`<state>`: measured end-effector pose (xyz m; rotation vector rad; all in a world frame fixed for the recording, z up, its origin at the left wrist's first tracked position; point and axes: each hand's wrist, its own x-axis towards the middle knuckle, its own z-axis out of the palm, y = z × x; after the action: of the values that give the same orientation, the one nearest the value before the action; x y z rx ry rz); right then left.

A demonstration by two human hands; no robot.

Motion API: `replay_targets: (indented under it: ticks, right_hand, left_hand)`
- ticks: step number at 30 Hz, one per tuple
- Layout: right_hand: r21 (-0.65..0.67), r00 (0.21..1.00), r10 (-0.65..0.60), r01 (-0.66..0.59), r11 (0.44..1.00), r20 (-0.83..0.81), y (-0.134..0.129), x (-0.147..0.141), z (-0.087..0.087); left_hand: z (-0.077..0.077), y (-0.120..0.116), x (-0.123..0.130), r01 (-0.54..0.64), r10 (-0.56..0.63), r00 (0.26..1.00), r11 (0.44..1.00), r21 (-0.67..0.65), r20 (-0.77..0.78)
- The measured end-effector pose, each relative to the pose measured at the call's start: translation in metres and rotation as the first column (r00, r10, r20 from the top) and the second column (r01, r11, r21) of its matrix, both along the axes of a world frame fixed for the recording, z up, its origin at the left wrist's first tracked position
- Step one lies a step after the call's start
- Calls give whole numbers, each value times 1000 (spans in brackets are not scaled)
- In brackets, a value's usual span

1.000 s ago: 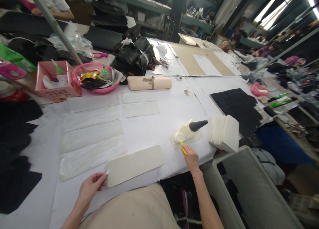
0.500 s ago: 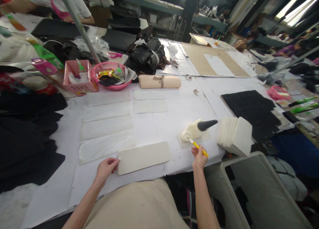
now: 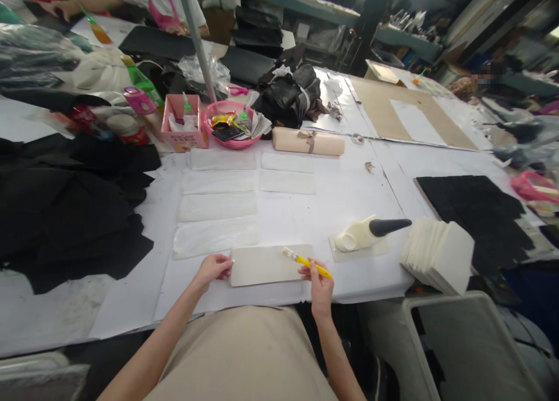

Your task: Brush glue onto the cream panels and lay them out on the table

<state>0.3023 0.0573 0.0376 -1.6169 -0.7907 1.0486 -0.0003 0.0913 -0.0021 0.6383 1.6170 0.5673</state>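
No lettering you can read for certain
Ahead of you, the pink box (image 3: 187,139) carries a line of characters along its front, too small and blurred for you to make out. Beside it, in the pink basin (image 3: 236,145), the yellow packet (image 3: 222,120) has coloured markings, but you can pick out no word, brand or number on it.

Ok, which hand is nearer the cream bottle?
Right. The right hand is left of the bottle, lower in view; the left hand is farther, at the left end of the panel.
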Motion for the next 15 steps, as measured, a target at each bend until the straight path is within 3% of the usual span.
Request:
replay_targets:
  ticks: [3, 6, 15]
  right_hand:
    - [8, 979, 201, -201, 980, -25, 4, -48, 3]
    - [22, 948, 318, -318, 948, -9, 8, -78, 3]
    - [-7, 930, 367, -367, 930, 0, 19, -120, -4]
  left_hand:
    - [1, 3, -2, 24, -24, 999, 1000, -15, 29]
    - [2, 5, -4, 52, -51, 997, 998, -18, 50]
    - [-3, 5, -9, 80, -80, 992, 997, 5, 96]
